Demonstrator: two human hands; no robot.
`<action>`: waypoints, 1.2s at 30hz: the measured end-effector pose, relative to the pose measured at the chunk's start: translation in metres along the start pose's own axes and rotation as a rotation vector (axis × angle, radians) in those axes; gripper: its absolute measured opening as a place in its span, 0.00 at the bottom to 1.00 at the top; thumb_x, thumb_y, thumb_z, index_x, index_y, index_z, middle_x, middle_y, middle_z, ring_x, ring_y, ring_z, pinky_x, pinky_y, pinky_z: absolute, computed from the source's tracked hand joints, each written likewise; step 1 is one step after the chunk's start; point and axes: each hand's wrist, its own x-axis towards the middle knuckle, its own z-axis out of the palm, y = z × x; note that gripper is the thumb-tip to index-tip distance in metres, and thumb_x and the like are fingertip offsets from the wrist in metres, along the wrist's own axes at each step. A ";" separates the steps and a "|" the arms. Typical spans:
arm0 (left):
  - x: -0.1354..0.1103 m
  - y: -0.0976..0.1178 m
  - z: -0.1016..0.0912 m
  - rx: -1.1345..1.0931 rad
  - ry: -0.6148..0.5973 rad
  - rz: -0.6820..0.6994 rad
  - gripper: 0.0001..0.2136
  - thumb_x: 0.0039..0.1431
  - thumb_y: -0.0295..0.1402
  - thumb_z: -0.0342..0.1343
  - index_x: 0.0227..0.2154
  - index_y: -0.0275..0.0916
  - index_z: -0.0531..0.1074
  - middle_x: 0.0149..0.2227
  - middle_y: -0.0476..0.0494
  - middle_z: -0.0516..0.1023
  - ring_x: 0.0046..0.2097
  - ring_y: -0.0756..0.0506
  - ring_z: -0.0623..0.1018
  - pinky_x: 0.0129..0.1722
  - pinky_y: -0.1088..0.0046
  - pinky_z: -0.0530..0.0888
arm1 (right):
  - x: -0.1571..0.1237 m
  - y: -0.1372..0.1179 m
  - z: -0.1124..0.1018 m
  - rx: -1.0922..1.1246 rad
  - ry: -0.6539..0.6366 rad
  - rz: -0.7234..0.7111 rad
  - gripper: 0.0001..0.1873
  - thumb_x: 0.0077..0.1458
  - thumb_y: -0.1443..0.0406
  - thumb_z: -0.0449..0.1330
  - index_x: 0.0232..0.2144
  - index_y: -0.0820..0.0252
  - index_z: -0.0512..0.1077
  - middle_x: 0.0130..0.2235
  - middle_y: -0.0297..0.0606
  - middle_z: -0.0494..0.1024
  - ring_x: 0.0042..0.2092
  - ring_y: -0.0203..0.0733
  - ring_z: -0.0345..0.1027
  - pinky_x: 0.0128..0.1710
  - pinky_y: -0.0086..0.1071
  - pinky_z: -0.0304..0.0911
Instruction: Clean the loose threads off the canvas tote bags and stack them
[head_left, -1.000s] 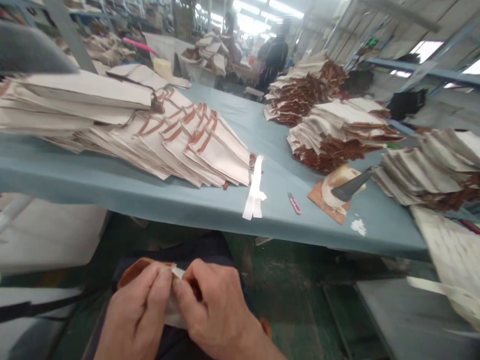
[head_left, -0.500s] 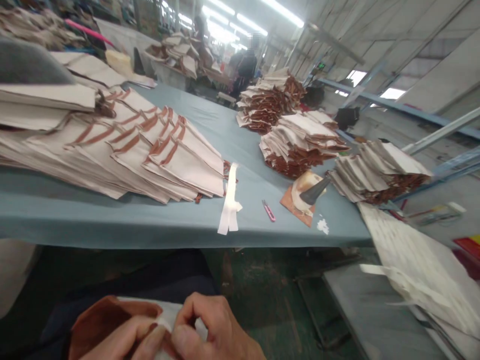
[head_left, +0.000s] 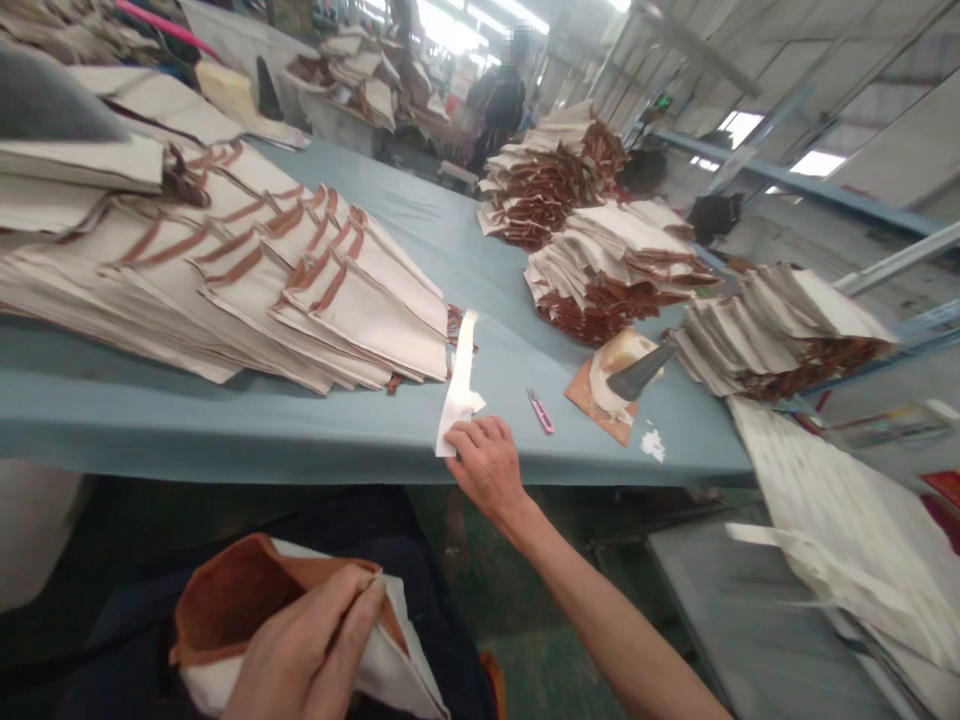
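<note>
On my lap lies a cream fabric bag piece (head_left: pixel 225 600) with a brown lining, its mouth gaping upward. My left hand (head_left: pixel 315 640) pinches its brown-and-cream rim at the corner between thumb and fingers. At the table's front edge, my right hand (head_left: pixel 487 465) has its fingers curled over the lower end of a white strip (head_left: pixel 461 375), which lies on the blue-grey cloth. The fingertips hide part of that end. Right of this hand lie pink-handled thread snips (head_left: pixel 540 412), apart from it.
Overlapping cream bag pieces with brown trim (head_left: pixel 360 320) cover the table's left. Several stacks (head_left: pixel 615 265) stand at the right and back. A grey cone (head_left: pixel 637 375) leans on a tan block upon a brown square, near white scraps (head_left: pixel 652 445). A person (head_left: pixel 499 105) is in the background.
My right hand has left the bag piece and reached forward to the white strip on the table. My left hand keeps its pinch on the bag piece, whose opening now shows more.
</note>
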 end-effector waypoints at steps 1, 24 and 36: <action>0.007 0.001 -0.001 0.007 0.006 -0.010 0.20 0.83 0.50 0.50 0.38 0.48 0.81 0.36 0.50 0.90 0.38 0.44 0.90 0.41 0.78 0.82 | 0.003 0.001 -0.002 0.019 -0.013 0.016 0.06 0.71 0.66 0.65 0.39 0.53 0.82 0.49 0.44 0.89 0.52 0.53 0.75 0.64 0.48 0.63; 0.196 0.046 0.060 0.805 -0.532 -0.029 0.29 0.75 0.26 0.49 0.76 0.30 0.66 0.47 0.26 0.90 0.50 0.27 0.90 0.52 0.53 0.83 | 0.110 0.053 -0.057 0.514 0.098 0.299 0.14 0.71 0.53 0.59 0.37 0.55 0.75 0.30 0.28 0.77 0.32 0.39 0.72 0.36 0.29 0.67; 0.197 0.047 0.066 0.866 -0.558 -0.090 0.32 0.73 0.23 0.50 0.78 0.32 0.64 0.43 0.27 0.90 0.47 0.29 0.91 0.48 0.56 0.84 | 0.269 0.109 -0.106 0.092 0.321 0.343 0.07 0.68 0.65 0.58 0.36 0.53 0.73 0.36 0.39 0.82 0.43 0.51 0.76 0.51 0.41 0.69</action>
